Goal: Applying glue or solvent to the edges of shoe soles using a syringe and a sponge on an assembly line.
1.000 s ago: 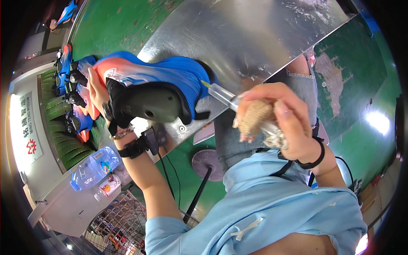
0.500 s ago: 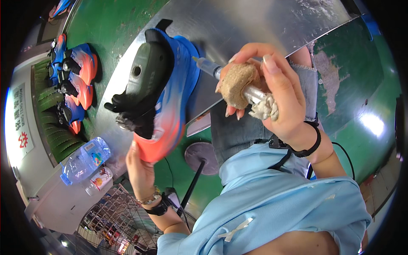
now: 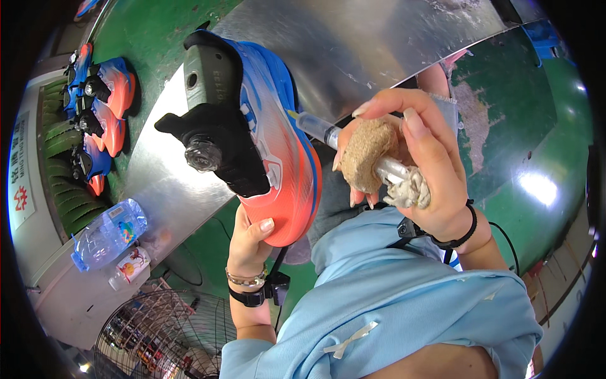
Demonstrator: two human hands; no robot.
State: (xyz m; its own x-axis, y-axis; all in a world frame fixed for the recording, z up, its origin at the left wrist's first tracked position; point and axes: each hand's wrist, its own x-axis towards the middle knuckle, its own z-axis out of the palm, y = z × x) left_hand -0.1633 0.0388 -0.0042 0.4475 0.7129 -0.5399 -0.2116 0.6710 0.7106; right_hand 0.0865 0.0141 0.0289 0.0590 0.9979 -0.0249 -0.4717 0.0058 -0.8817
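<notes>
My left hand is closed around the toe of a running shoe, coral at the front and blue toward the heel. A dark grey-green shoe last fills its opening, and a black flap with a round dark knob lies over the laces. In my right hand are a syringe and a tan sponge-like block. The syringe's thin tip points at the shoe's sole edge; whether they touch I cannot tell. A whitish crusted lump covers the plunger end.
Several similar shoes stand at the left beside a green ridged belt. A large clear bottle and a smaller bottle lie near the metal table's left end. A wire fan cage is below them.
My left hand has moved right with the shoe, which has turned to show more of its side and toe. My right hand, with the syringe and block, has shifted slightly down and right.
</notes>
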